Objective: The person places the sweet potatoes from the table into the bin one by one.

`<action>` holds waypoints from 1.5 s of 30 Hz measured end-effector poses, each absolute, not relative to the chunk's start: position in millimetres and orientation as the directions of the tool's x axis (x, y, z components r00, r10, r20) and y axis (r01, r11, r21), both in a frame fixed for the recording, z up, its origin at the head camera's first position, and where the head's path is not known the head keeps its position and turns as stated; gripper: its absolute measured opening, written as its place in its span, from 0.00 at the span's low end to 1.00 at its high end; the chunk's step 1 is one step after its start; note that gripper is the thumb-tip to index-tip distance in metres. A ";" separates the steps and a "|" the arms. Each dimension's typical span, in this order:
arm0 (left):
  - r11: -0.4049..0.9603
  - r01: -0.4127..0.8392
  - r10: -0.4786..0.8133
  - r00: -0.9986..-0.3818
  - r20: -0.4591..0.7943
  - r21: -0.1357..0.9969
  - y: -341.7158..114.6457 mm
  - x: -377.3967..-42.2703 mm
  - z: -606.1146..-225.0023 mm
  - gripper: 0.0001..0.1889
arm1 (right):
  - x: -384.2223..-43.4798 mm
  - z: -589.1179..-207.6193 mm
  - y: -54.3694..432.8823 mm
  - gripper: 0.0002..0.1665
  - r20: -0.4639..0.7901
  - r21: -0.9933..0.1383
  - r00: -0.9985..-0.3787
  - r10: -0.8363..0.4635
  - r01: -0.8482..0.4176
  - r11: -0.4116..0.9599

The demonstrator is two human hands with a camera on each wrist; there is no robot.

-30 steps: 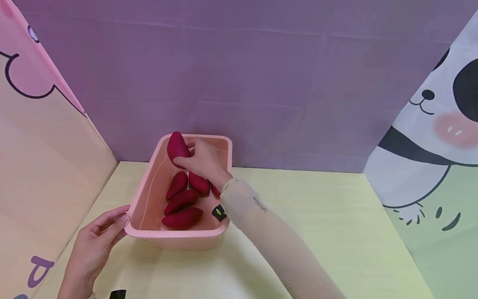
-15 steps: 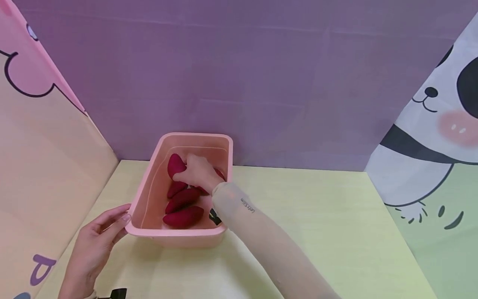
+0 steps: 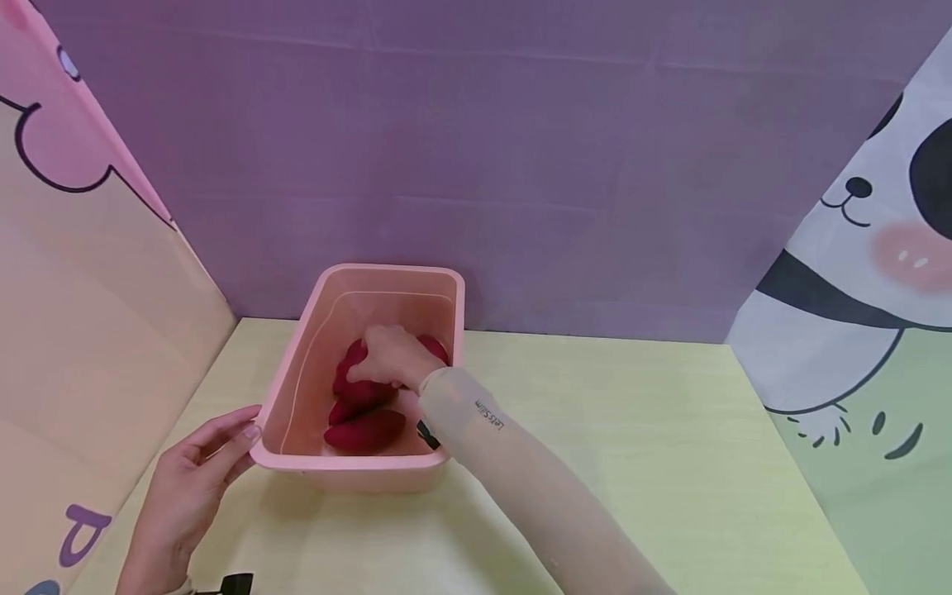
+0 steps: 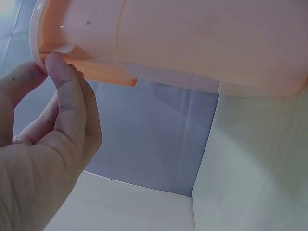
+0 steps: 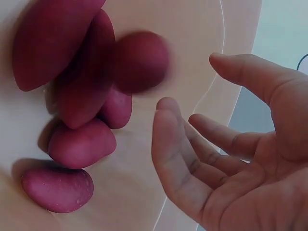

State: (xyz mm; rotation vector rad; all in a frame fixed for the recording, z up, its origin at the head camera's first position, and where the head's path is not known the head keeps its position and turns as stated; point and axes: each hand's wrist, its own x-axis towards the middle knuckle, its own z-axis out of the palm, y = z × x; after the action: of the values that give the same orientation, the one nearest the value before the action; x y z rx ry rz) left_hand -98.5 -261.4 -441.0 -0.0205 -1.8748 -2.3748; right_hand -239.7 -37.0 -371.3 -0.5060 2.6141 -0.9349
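A pink plastic tub point(image 3: 349, 463) holds several dark red sweet potatoes point(image 3: 366, 432). At its near left corner, my left hand point(image 3: 188, 479) pinches the rim between thumb and fingers, which the left wrist view also shows. My right hand point(image 3: 394, 355) is down inside the tub, above the sweet potatoes. In the right wrist view its fingers are spread and slightly bent, with nothing between them. One blurred sweet potato point(image 5: 142, 62) is just apart from the fingertips, over the others. From the head view the right hand hides part of the pile.
The tub stands on a pale yellow table point(image 3: 632, 463), against a purple backdrop point(image 3: 521, 165). A panda-printed panel point(image 3: 848, 347) rises on the right, and a cartoon-printed panel point(image 3: 97, 273) on the left.
My right hand has lowered a sweet potato from above the tub's far left part into the pile and released it. My left hand has stayed at the rim.
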 end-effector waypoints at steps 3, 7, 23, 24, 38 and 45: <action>-0.227 0.107 -0.076 -0.993 0.092 0.968 -261.0 -98.9 -441.1 0.16 | -238.1 -371.3 -36.0 0.15 -0.165 -0.667 -0.893 -0.419 -0.212 0.714; -0.222 0.106 -0.071 -0.993 0.092 0.969 -260.9 -99.0 -441.8 0.16 | -238.1 -372.0 -35.8 0.13 -0.161 -0.668 -0.900 -0.405 -0.203 0.716; -0.186 0.097 -0.072 -0.994 0.085 0.978 -259.1 -99.0 -441.4 0.17 | -239.4 -370.1 -35.1 0.13 -0.088 -0.675 -0.930 -0.356 -0.207 0.708; -0.175 0.098 -0.073 -0.994 0.086 0.980 -259.2 -99.1 -440.9 0.17 | -239.0 -369.0 -35.0 0.13 -0.084 -0.683 -0.933 -0.350 -0.202 0.702; 0.110 0.025 -0.155 -0.987 0.042 0.994 -261.6 -96.6 -427.0 0.17 | -241.4 -339.2 -27.5 0.14 0.012 -0.754 -0.924 -0.382 -0.260 0.604; 0.417 0.018 -0.229 -0.965 0.124 0.909 -255.3 -95.3 -419.2 0.18 | -234.0 -321.9 -11.7 0.07 0.033 -0.757 -0.920 -0.391 -0.278 0.592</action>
State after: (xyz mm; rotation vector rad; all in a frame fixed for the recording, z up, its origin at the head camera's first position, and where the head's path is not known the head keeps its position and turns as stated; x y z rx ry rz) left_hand -95.3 -255.3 -419.2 0.1861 -2.4437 -1.5706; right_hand -234.0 -11.7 -321.9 -0.5661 2.6788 -1.2378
